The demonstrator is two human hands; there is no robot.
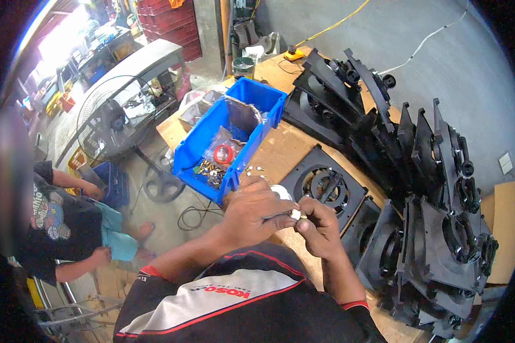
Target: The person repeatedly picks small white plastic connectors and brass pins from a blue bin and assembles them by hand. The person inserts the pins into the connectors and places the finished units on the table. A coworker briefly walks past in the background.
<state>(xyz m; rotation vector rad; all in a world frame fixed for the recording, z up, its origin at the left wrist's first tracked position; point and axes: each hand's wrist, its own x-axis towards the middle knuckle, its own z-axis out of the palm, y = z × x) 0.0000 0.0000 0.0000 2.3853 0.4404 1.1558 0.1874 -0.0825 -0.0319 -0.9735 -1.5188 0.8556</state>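
Note:
My left hand (252, 212) pinches a small white part (295, 214) between thumb and fingers. Close against it, my right hand (319, 228) is closed on a tiny brass-coloured piece (303, 216); its exact kind is too small to make out. A white rounded object (280, 192) shows just behind my left fingers, partly hidden by them. Both hands are over the wooden table, in front of a flat black plastic panel (352, 191) with a round ringed opening. A few loose small brass pieces (260, 168) lie on the wood beyond my left hand.
A blue bin (247, 150) holds small brass pieces, plastic bags and a red ring. Many black panels (406, 246) stand stacked along the right. A standing fan (113, 119) and another person (51, 223) are at left. A yellow tool (293, 54) lies at the table's far end.

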